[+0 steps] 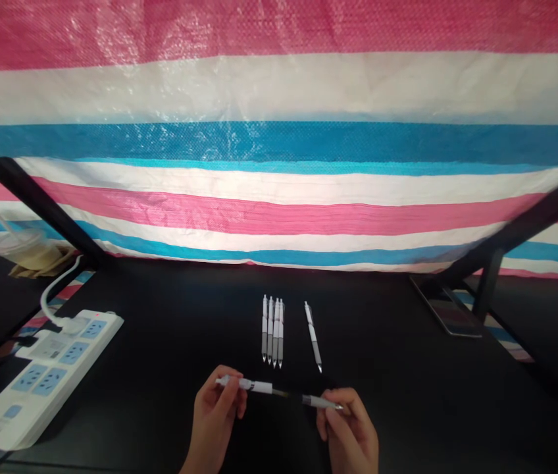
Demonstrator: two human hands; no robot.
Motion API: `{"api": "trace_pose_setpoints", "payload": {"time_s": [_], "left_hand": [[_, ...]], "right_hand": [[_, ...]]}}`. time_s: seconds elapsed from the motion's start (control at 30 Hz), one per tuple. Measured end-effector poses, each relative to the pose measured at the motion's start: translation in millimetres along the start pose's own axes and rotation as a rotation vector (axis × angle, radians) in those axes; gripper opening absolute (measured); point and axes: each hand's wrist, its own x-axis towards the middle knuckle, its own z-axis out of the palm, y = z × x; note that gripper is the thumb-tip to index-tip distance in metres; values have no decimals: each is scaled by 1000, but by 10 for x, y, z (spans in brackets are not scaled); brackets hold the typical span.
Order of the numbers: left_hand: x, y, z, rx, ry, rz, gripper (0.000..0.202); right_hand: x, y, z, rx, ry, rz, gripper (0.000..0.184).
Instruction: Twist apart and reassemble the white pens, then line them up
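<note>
Near the table's front, my left hand (218, 411) pinches the white upper barrel of a pen (262, 387), and a thin refill sticks out of it to the right. My right hand (349, 424) is closed on the grey lower barrel of a pen (314, 401), its metal tip pointing right. A gap lies between the two parts, which are roughly in line. Just beyond my hands, several white-and-grey click pens (272, 332) lie side by side, tips toward me. A single similar pen (312, 336) rests apart, to their right, slightly slanted.
A white power strip (76, 375) with a plug and cable lies at the left. On the black table (175, 329), a phone (449, 309) sits at the right near a black frame bar (486, 283). A plastic cup (27, 243) stands far left. Striped sheeting (279, 141) hangs behind.
</note>
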Motion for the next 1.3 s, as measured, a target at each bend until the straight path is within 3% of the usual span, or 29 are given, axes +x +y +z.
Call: {"api": "trace_pose_setpoints", "payload": {"time_s": [0.37, 0.53, 0.77, 0.83, 0.93, 1.1, 1.3], "left_hand": [[6, -6, -12, -20, -23, -6, 25], [-19, 3, 22, 109, -107, 8, 26], [-5, -80, -40, 222, -193, 70, 25], [-3, -86, -48, 243, -220, 72, 23], [-9, -74, -26, 258, -220, 85, 23], [-11, -56, 10, 231, -165, 89, 24], [7, -79, -18, 208, -198, 79, 23]], "right_hand": [[7, -1, -27, 42, -29, 6, 20], [-79, 21, 73, -219, -71, 7, 24], [-42, -12, 120, -557, -308, -120, 29], [-6, -42, 99, -608, -388, -154, 43], [-8, -34, 82, -557, -431, -160, 40], [-70, 41, 83, -432, -341, -15, 33], [-44, 3, 89, -487, -422, -92, 35]]}}
